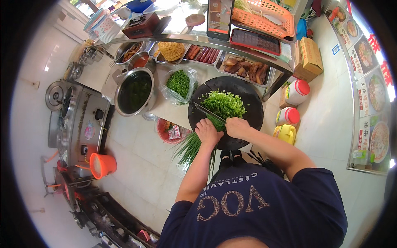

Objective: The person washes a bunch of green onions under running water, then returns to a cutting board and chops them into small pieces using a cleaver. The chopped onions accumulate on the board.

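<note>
My right hand (237, 127) grips a knife whose blade (208, 112) lies across the dark round chopping block (252, 102). Under my left hand (207, 131) is a bunch of long green scallions (193, 147), pressed to the block close beside the blade. Their leaves hang over the near left edge of the block. A heap of chopped scallions (225, 104) lies on the far side of the blade, with a few loose bits around it. To the left, a clear plastic bag (192, 77) holds more chopped greens (179, 83).
A steel pot of dark liquid (135, 91) stands left of the bag. Behind the block sits a tray of cooked meat (246, 69), beneath a raised shelf (173, 37) bearing a phone (219, 18). Red-lidded jars (297, 92) are at right; an orange bucket (103, 166) is at left.
</note>
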Demonstrator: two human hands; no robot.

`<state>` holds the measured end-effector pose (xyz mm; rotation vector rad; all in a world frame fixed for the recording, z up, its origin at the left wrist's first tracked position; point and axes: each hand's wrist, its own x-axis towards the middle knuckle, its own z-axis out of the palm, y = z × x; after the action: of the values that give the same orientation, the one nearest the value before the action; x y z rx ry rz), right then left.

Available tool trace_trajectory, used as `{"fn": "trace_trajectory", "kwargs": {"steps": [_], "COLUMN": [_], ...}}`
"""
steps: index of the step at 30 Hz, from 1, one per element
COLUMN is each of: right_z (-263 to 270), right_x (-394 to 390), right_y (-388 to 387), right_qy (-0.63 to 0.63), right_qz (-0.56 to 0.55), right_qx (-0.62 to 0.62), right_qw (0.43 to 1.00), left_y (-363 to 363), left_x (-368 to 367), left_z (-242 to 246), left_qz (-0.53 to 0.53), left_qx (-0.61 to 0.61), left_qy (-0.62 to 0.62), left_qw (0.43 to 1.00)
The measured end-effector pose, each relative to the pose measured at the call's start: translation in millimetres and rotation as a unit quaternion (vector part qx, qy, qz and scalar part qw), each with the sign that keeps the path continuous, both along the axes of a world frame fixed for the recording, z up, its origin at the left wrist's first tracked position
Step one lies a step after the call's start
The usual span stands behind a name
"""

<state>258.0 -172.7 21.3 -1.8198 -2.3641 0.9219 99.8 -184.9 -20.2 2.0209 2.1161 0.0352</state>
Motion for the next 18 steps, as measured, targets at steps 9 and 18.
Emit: {"fn": "trace_trajectory", "kwargs": {"steps": [9,18], "right_z": [-0.8,40.9], "right_x": [14.4,47.5], "right_y": [16.9,-1.4], "right_qy": [0.032,0.032], "right_qz": [-0.084,-0.095], "right_qx": [-0.009,0.079], "right_qw": [0.996,0.992], "left_y": [2.1,25.6], "left_x": [-0.8,15.0], "left_z": [18.6,29.9], "left_qz": [0.016,0.010], "left_qx": [-0.044,-0.040], "left_qy": [-0.014,0.005], "left_qw": [0.999,0.999]}}
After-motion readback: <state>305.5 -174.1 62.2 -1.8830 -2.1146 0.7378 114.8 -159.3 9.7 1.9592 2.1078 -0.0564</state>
